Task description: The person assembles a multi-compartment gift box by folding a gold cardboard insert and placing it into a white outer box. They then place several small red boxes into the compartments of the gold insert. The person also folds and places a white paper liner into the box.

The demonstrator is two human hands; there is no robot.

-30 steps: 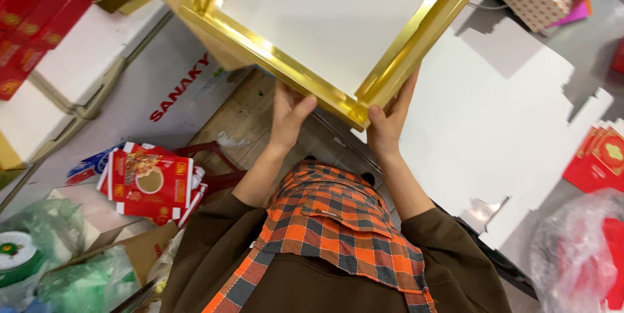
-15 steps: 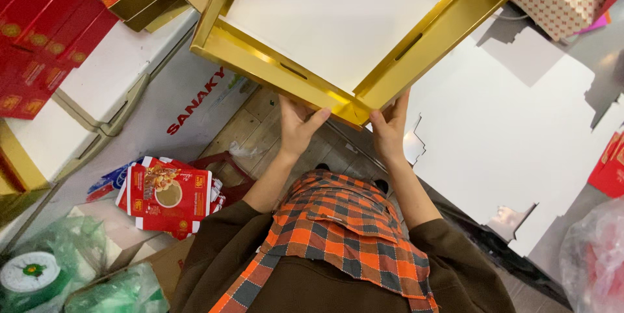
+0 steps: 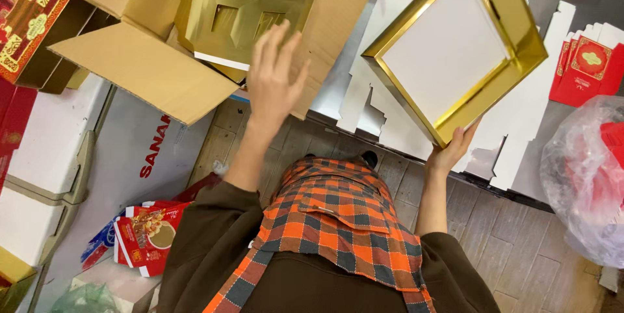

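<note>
My right hand (image 3: 453, 148) grips the near corner of a square gold-rimmed box tray (image 3: 524, 45) with a white inside, held tilted over flat white card sheets (image 3: 383, 40). My left hand (image 3: 275, 76) is up in the air with its fingers spread and holds nothing. It hovers just below an open brown cardboard carton (image 3: 140, 69) that holds gold divider inserts (image 3: 244, 4) with cut-out windows.
Red printed boxes (image 3: 26, 14) lie at the far left, flat red cards (image 3: 588, 66) at the right, and a clear plastic bag (image 3: 585, 176) with red items at the right edge. A white chest (image 3: 123, 163) and red packets (image 3: 146, 235) sit at lower left.
My left hand has let go of the gold tray and risen toward the carton of gold inserts. The tray has swung to the right, held by my right hand alone.
</note>
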